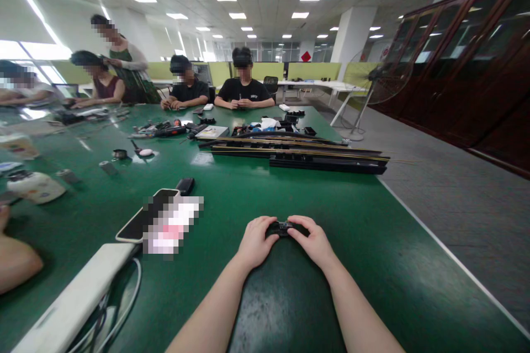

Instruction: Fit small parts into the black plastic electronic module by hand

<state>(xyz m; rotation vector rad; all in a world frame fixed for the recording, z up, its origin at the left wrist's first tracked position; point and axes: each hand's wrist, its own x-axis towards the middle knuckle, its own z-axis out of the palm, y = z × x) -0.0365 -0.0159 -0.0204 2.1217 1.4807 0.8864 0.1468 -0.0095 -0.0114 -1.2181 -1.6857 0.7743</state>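
Between my two hands is a small black part [283, 227] with some grey detail at its middle; its exact kind is too small to make out. My left hand [257, 240] grips its left end, thumb in front and fingers behind. On the opposite end, my right hand [311, 238] is closed in the same way, its thumb reaching toward the middle. The part is held low, over the green tabletop [351, 220], and my fingers cover both its ends.
Long black rails with thin brass-coloured rods [327, 162] lie across the table ahead. To my left are a phone [151, 212], a white power strip [78, 292] with cables and a person's arm [16, 259]. Several people sit at the far side. A fan [372, 74] stands at right.
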